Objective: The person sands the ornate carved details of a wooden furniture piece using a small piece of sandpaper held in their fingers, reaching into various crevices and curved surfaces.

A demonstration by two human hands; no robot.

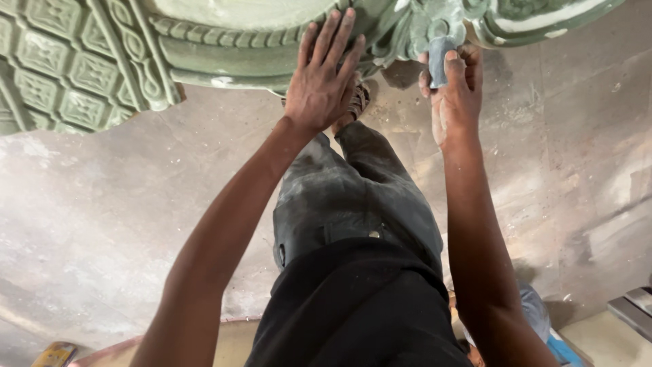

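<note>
Here, left hand [324, 81] lies flat on the carved green panel [88, 61], grip apart; right hand [454, 92] clamps a sanding pad [439, 60].

Dusty grey concrete floor [102, 204], carved green moulding [81, 68] (ornate) resting above it

A dusty grey concrete floor [102, 224] is seen below. A yellow object [56, 353] lies bottom left; a blue cloth [560, 350] bottom right.
</note>
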